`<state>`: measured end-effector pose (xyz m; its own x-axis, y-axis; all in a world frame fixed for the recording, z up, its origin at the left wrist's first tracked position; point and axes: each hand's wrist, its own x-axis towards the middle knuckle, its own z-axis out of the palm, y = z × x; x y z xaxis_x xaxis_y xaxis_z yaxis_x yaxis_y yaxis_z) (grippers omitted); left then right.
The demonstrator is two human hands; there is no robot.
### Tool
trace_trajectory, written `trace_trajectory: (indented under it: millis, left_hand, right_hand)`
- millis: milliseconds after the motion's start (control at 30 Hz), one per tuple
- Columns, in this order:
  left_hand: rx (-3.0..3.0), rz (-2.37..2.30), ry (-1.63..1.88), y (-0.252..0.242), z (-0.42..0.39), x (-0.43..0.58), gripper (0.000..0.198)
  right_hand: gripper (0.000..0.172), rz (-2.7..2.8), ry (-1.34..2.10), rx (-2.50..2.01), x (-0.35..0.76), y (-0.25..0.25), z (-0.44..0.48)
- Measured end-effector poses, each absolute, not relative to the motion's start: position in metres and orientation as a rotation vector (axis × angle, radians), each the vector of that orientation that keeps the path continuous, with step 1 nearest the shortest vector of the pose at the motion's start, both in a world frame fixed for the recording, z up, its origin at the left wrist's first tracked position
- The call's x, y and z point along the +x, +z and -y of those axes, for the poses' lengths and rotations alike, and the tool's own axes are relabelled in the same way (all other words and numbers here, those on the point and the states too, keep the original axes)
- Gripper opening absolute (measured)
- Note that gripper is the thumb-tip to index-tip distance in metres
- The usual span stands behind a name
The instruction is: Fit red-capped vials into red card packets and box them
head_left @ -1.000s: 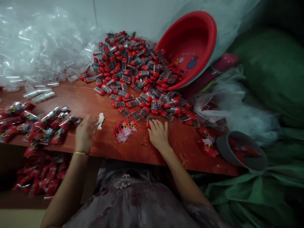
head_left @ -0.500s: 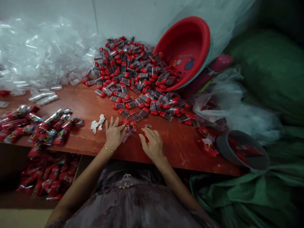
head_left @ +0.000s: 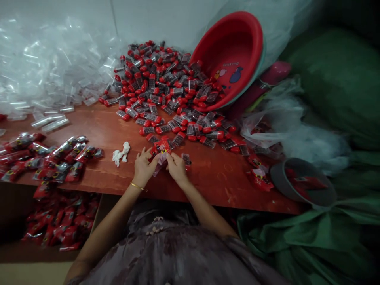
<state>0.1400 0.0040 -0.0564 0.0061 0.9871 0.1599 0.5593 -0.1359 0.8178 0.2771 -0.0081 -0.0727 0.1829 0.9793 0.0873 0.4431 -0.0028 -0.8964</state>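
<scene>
Both hands meet over the red tabletop around a small red plastic packet (head_left: 161,147) with a clear edge. My left hand (head_left: 143,168) grips the packet's left side between thumb and fingers. On its right side, my right hand (head_left: 177,169) pinches the clear edge close to the left thumb. Just right of that hand lies a small clear case with a red cap (head_left: 186,159). Beyond the hands spreads a large heap of similar red-capped cases (head_left: 154,91) with dark contents. A crumpled white scrap (head_left: 121,153) lies left of my left hand.
A red basin (head_left: 228,51) leans tilted behind the heap. Clear plastic sleeves (head_left: 53,71) pile up at the back left. Filled red packets (head_left: 62,156) lie at the left, with more in a box (head_left: 62,221) below the table edge. A grey bowl (head_left: 280,180) holds red packets at right.
My right hand has moved left from the red-capped case to the packet and now pinches it. The case stays on the table, uncovered. The whole view has shifted slightly.
</scene>
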Motion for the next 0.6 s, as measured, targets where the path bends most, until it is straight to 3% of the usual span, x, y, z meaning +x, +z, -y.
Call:
trace_trajectory:
  millis: [167, 267, 367, 500, 600]
  left_hand:
    - [1.921, -1.740, 0.859, -0.062, -0.014, 0.139, 0.023]
    - [2.035, -1.860, 0.772, -0.061, -0.016, 0.139, 0.041]
    - [2.056, -1.862, 0.931, -0.050, -0.013, 0.141, 0.058]
    - [1.794, -1.583, 1.103, -0.029, 0.000, 0.147, 0.041]
    - [1.223, -1.336, 1.059, -0.019, 0.007, 0.154, 0.041]
  right_hand:
    - [0.036, 1.343, 0.694, -1.618, 0.286, -0.069, -0.002]
    - [0.038, 1.294, 0.631, -1.579, 0.292, -0.063, -0.005]
    - [0.037, 1.292, 0.574, -1.555, 0.292, -0.060, -0.001]
    - [0.034, 1.308, 0.479, -1.550, 0.287, -0.060, 0.012]
    - [0.031, 1.417, 0.466, -1.460, 0.279, -0.059, 0.022]
